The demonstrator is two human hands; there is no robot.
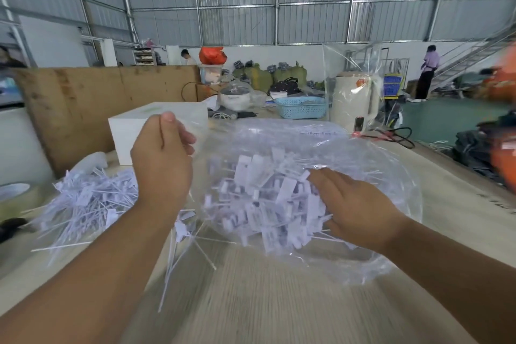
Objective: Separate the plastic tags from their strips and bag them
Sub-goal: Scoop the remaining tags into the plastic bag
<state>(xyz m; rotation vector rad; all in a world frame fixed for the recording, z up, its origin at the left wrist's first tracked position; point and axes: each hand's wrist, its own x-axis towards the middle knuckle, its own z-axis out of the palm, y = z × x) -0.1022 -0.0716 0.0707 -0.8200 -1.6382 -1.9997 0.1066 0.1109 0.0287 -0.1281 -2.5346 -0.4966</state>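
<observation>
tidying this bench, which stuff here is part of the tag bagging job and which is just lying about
Job: clear plastic bag holding tags; loose tag pile; left hand gripping the bag's edge; right hand.

Lying about: white box; blue basket; tape roll; cream jug.

Right hand (354,204): fingertips buried among white plastic tags (268,198) inside clear plastic bag (391,165); grip not readable. Left hand (162,159): fingertips hidden behind its own knuckles at bag's edge. Print on tags too small to read. Pale wooden tabletop (251,301) smeared by motion blur. Orange shape (502,109) cut off at right edge, blurred, unidentifiable.
</observation>
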